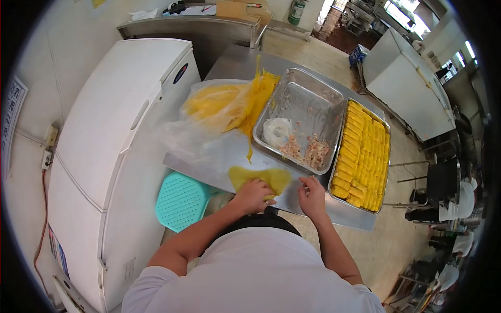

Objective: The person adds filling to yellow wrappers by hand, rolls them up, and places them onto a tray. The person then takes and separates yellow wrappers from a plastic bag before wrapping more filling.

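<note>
A thin yellow wrapper sheet (240, 178) lies at the table's front edge. My left hand (253, 196) is on its lower edge, fingers curled together and gripping it. Just right of the sheet, apart from it, my right hand (312, 196) is held with fingertips bent together; whether anything small is between them I cannot make out. Beyond my hands a deep metal pan (313, 99) holds chopped meat filling (316, 152) and a white round dish (277, 131). Rows of yellow rolls (361, 156) fill a shallow tray (387, 156) at the right.
A plastic bag (182, 136) with more yellow wrappers (255, 99) lies at the table's left. A turquoise stool (181, 201) stands below, beside a white chest freezer (112, 120). Another white freezer (407, 86) is at the far right. People in white work at the right edge.
</note>
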